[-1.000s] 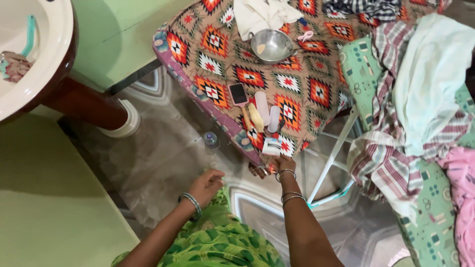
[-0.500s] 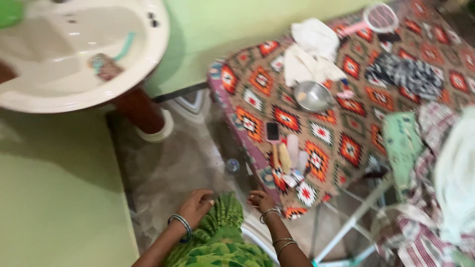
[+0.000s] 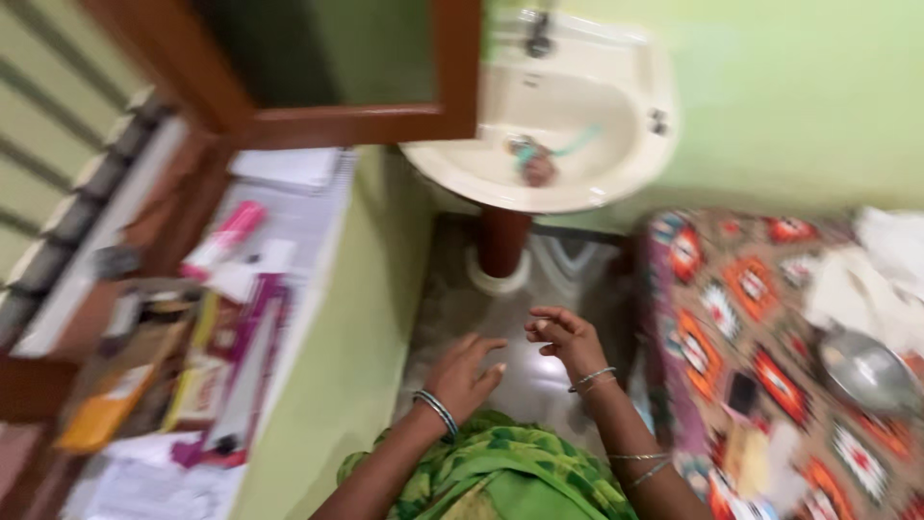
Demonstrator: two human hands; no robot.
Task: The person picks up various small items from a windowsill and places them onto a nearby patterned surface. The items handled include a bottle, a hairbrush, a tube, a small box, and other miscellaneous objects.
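Both hands hang empty over the grey floor [image 3: 539,376], the left hand [image 3: 464,374] spread flat with fingers apart, the right hand [image 3: 563,334] just beside it, fingers loosely curled, bangles at each wrist.

Head view, steeply down, near

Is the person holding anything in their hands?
Nothing can be seen in either one. The left hand is open with fingers spread; the right hand has fingers loosely curled, though the picture is blurry.
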